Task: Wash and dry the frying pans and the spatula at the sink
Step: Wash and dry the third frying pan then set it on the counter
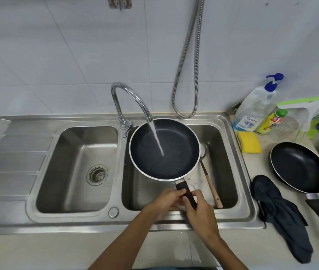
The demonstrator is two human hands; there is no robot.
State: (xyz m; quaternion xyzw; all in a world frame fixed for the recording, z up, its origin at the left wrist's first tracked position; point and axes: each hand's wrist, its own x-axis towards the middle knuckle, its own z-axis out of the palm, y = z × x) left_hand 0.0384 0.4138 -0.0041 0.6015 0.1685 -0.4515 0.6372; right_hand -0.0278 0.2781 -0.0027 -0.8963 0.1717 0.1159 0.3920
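left hand (167, 199) and right hand (200, 211) are both gripping the handle (184, 189), holding the frying pan (164, 151) face-up over the right basin (226, 168) so tap (129, 98) water is hitting the inside; spatula (211, 185) is lying underneath.

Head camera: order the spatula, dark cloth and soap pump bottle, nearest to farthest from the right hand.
1. Spatula, in the right basin beside the right hand.
2. Dark cloth, on the counter to the right.
3. Soap bottle, back by the wall.
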